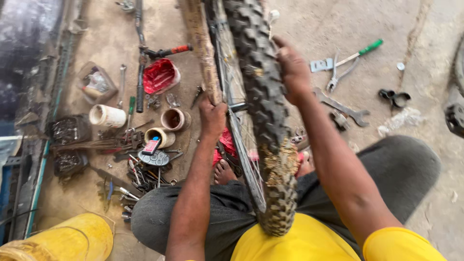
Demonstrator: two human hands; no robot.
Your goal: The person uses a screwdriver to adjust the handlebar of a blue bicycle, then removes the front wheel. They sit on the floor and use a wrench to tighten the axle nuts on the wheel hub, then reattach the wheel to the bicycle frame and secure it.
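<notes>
A bicycle wheel with a knobby, muddy black tyre (pixel 263 111) stands upright between my knees, its rim and spokes (pixel 237 121) to the left of the tread. My left hand (pixel 212 116) grips the rim side of the wheel, next to a brown wooden post (pixel 200 43). My right hand (pixel 292 72) rests over the tyre's tread, fingers curled onto its right side. I sit on the ground in grey trousers and a yellow shirt, bare feet under the wheel.
Tools litter the dirt floor at left: a wrench (pixel 121 84), a red bag (pixel 159 75), plastic pipe pieces (pixel 107 116), screwdrivers and a bike pump (pixel 140 72). At right lie pliers (pixel 338 72), a green-handled screwdriver (pixel 362 50) and a spanner (pixel 345 108). A yellow container (pixel 72 239) sits lower left.
</notes>
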